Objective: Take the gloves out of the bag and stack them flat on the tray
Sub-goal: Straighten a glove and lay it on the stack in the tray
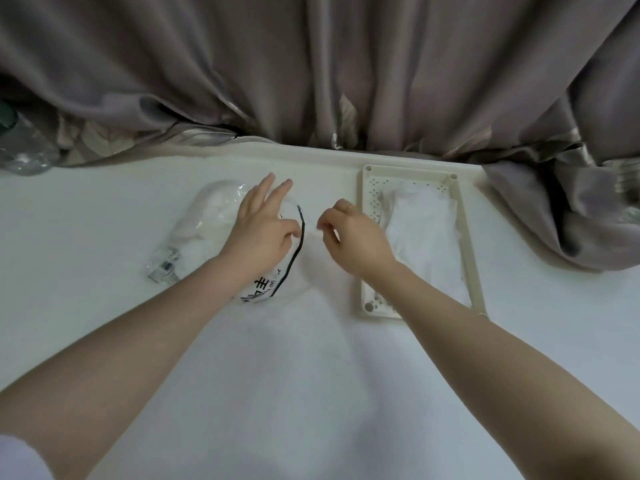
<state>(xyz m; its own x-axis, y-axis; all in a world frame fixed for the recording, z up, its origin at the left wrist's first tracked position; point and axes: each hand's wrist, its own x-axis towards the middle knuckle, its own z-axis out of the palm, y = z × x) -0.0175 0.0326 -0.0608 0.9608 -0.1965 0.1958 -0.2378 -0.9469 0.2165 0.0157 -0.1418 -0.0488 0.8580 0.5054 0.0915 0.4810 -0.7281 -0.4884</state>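
clear bag [194, 233] partly hidden under left hand [258, 233].

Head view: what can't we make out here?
- Glove count in the bag: white on white, under glare; left hand covers part.
- Bag print: left wrist covers part of it.
- What the right hand pinches: its curled fingers hide it.
- Gloves on the tray: layers merge; right forearm covers the near corner.
- Clear bottle: cut off by the left edge.
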